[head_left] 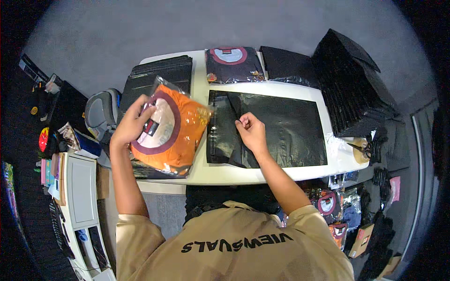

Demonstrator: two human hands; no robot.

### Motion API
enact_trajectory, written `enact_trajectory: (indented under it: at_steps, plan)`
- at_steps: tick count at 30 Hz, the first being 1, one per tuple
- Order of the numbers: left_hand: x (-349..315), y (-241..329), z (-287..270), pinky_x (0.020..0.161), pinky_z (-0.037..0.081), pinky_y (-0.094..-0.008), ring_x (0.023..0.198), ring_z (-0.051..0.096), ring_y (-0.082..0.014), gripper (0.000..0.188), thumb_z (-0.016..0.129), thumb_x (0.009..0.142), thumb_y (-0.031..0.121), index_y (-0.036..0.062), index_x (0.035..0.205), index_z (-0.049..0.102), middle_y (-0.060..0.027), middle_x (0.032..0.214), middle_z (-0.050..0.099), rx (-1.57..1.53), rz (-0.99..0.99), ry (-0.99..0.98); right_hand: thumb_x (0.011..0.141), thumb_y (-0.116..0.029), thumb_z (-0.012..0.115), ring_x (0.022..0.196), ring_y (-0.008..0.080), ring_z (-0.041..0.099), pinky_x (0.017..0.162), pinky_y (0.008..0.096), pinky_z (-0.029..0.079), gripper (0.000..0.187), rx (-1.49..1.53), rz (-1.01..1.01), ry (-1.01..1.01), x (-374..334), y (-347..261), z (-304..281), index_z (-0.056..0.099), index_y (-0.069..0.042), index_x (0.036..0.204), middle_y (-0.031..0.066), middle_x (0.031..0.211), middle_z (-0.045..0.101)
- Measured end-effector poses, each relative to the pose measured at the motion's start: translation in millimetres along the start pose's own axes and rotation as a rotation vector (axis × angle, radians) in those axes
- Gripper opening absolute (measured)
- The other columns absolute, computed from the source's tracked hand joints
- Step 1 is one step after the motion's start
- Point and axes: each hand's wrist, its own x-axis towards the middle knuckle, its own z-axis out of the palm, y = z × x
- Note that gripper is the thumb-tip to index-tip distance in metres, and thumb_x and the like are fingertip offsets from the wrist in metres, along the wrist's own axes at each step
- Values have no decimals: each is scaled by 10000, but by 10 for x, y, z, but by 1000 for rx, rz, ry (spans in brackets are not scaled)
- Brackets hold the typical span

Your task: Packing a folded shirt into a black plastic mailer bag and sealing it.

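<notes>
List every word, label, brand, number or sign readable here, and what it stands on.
Tan shirt: large dark capitals, upside down in view; legible, but I don't copy out wording.
Orange bagged garment in the left hand: dark neck label, print too small to read.
Dark bagged garment on the table: dark neck label, too small to read.
Black bag at the right hand: no lettering I can make out.

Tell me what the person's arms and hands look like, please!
The arms have short, loose tan sleeves, and below them the forearms are bare. The left grip and right grip wear no gloves, and no watch shows. The tan shirt has black lettering across it.
</notes>
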Motion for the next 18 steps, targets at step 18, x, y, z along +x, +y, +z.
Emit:
enact_trajectory:
  at_steps: [18]
  plan:
    - [-54, -94, 1266, 805, 489, -265, 915, 562, -78, 120, 619, 1104, 160, 44, 1129, 598, -2, 995, 637, -560, -284, 314, 908, -153, 796, 591, 195, 615, 597, 346, 507, 194, -59, -47, 3, 1, -20, 0, 648, -28, 904, 78, 702, 634]
